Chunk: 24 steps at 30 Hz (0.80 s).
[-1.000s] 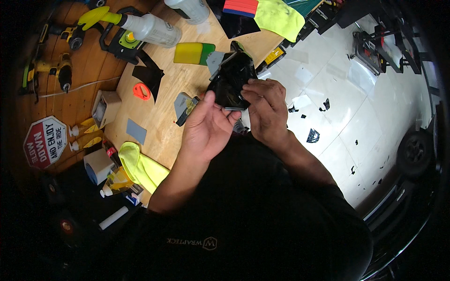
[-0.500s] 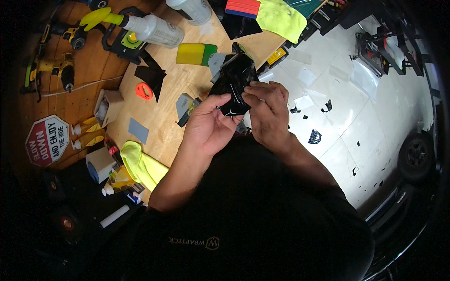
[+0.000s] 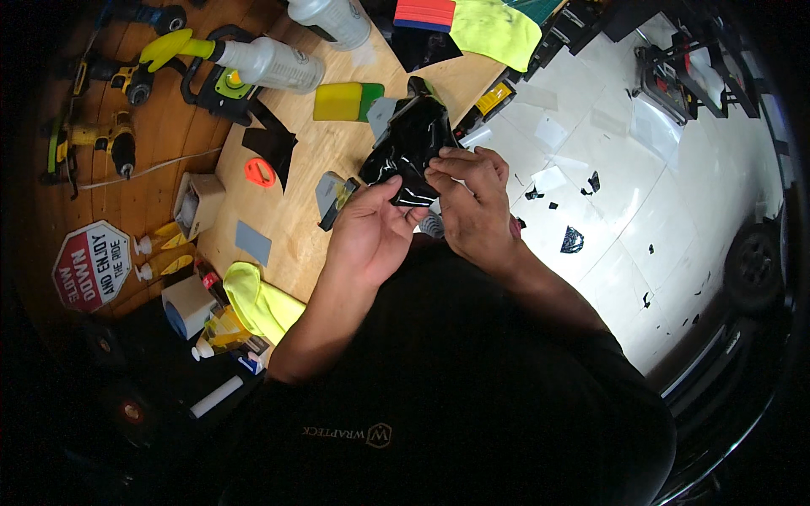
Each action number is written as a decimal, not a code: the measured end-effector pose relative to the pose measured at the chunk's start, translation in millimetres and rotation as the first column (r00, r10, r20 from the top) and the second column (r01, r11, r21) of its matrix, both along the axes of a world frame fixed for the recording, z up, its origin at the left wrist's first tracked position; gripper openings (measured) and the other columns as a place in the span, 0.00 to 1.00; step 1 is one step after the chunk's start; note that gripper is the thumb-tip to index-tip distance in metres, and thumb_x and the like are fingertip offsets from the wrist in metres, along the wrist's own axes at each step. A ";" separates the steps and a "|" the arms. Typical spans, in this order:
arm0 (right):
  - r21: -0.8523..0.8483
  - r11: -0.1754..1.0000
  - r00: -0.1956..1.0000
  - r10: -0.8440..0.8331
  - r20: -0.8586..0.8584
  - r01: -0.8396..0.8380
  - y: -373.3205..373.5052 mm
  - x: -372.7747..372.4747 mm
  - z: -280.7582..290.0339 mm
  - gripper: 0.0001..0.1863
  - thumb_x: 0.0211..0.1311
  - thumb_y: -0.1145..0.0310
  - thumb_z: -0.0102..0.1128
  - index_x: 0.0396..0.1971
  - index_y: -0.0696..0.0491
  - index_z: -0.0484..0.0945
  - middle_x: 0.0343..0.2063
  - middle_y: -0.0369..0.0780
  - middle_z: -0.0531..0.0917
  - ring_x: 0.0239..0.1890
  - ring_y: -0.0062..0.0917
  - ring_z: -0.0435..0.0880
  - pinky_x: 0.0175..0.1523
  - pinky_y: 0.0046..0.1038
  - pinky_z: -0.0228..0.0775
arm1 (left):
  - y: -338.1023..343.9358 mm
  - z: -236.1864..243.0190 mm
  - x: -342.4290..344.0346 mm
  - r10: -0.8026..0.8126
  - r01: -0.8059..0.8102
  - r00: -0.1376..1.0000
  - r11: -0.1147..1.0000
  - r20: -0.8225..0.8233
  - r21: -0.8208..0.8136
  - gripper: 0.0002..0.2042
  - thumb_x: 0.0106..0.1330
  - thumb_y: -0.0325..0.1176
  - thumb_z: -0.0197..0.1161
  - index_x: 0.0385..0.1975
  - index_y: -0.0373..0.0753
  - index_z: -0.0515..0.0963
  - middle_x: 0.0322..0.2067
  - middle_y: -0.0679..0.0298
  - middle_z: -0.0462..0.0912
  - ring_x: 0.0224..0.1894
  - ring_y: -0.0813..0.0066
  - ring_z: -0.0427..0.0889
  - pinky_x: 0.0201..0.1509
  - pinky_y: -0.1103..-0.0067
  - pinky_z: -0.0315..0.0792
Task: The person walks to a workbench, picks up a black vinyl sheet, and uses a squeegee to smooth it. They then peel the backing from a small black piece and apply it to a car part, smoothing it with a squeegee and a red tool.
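Observation:
Between my two hands is a glossy black film-covered piece [image 3: 409,139], creased and shiny, held up over the near edge of the wooden table. My left hand [image 3: 373,226] pinches its lower left edge, thumb on top and fingers underneath. My right hand [image 3: 474,198] grips the right edge with its fingers bent and pressed together; the fingertips partly cover the film. Close to my left hand, a grey flat scraper [image 3: 329,194] lies on the table. Behind the black piece, a grey card [image 3: 381,114] shows in part, near a yellow and green squeegee [image 3: 346,101].
On the wooden table [image 3: 295,219] are a spray bottle [image 3: 274,66], an orange-red ring-shaped cutter [image 3: 259,172], black film scraps [image 3: 272,150], a grey card [image 3: 253,242] and a bright yellow cloth [image 3: 257,304]. Film scraps [image 3: 572,240] litter the white floor at right, near a wheel [image 3: 753,266].
The black piece has shifted slightly left and its left side bulges out more. Both hands keep their grip, the right fingers moving a little left. The whole view has turned slightly.

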State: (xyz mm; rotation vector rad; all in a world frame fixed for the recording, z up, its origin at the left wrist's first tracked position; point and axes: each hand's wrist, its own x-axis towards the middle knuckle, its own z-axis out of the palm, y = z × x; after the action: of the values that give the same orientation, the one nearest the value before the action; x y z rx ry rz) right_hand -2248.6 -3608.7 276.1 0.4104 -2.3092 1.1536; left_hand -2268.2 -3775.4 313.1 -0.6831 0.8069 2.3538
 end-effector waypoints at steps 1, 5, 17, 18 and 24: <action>-0.003 1.000 1.000 0.001 0.005 -0.001 0.0 0.5 -0.2 0.17 0.45 0.77 0.61 0.39 0.52 0.80 0.43 0.35 0.78 0.52 0.29 0.77 0.58 0.40 0.58 | -0.1 0.6 0.6 0.010 -0.010 1.000 1.000 -0.009 -0.027 0.11 0.67 0.29 0.54 0.47 0.37 0.75 0.43 0.58 0.82 0.45 0.68 0.80 0.48 0.71 0.72; -0.011 1.000 0.999 -0.004 0.032 0.004 -3.9 1.8 -3.1 0.17 0.45 0.77 0.61 0.39 0.52 0.80 0.44 0.35 0.77 0.53 0.27 0.76 0.59 0.42 0.55 | 0.6 13.1 -1.9 -0.033 0.029 0.999 0.993 -0.031 -0.113 0.08 0.67 0.26 0.55 0.44 0.40 0.76 0.40 0.64 0.83 0.42 0.72 0.81 0.46 0.74 0.74; 0.051 0.994 0.995 -0.098 0.026 0.097 -21.4 -3.5 -13.2 0.17 0.45 0.77 0.63 0.38 0.51 0.79 0.45 0.34 0.77 0.53 0.26 0.76 0.62 0.44 0.53 | -20.0 41.3 8.8 -0.636 -0.464 0.604 0.209 -0.480 -0.861 0.18 0.63 0.26 0.63 0.51 0.34 0.69 0.47 0.59 0.72 0.48 0.67 0.76 0.53 0.74 0.70; 0.059 0.993 0.994 -0.109 0.031 0.107 -21.5 -3.9 -13.4 0.17 0.45 0.77 0.63 0.38 0.51 0.79 0.45 0.34 0.77 0.54 0.26 0.76 0.62 0.45 0.53 | -14.3 49.7 -2.5 -0.738 -0.478 0.542 0.122 -0.401 -0.870 0.22 0.59 0.27 0.66 0.52 0.33 0.68 0.48 0.56 0.72 0.51 0.63 0.73 0.55 0.73 0.67; 0.038 0.987 0.987 -0.156 0.028 0.154 -33.0 1.2 -23.6 0.20 0.43 0.78 0.64 0.41 0.52 0.79 0.45 0.36 0.77 0.58 0.29 0.73 0.65 0.50 0.50 | 18.6 29.3 -46.7 -0.920 -0.659 0.334 -0.072 -0.205 -0.749 0.25 0.55 0.31 0.68 0.52 0.30 0.68 0.47 0.46 0.73 0.49 0.50 0.74 0.55 0.65 0.68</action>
State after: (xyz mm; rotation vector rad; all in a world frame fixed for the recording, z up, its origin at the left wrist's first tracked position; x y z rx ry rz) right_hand -2247.5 -3641.7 252.6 0.2225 -2.3449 1.0512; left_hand -2314.9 -3756.8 342.5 0.7884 3.1425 0.7663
